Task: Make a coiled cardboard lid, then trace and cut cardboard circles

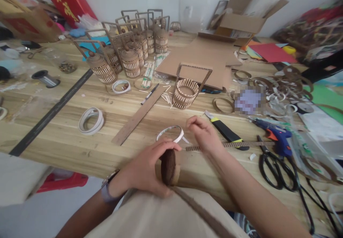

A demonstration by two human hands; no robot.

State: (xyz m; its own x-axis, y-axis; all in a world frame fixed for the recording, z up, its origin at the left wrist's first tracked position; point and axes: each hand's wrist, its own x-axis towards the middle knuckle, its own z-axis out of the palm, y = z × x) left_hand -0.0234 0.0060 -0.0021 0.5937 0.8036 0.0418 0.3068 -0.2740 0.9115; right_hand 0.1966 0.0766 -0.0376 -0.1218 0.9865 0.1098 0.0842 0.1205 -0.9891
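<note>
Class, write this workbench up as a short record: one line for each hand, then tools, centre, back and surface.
Left hand: holds a round brown cardboard piece on edge
Right hand: fingers bunched, overlapping a ribbed brown cardboard strip in view; blurred, so any grip is unclear
Tools, right side: black-and-yellow utility knife, blue glue gun, black-handled scissors
Centre: open round basket of pale sticks and brown cardboard, with an angular handle
Back left: several lidded baskets of similar make
Surface: pale wooden table
</note>
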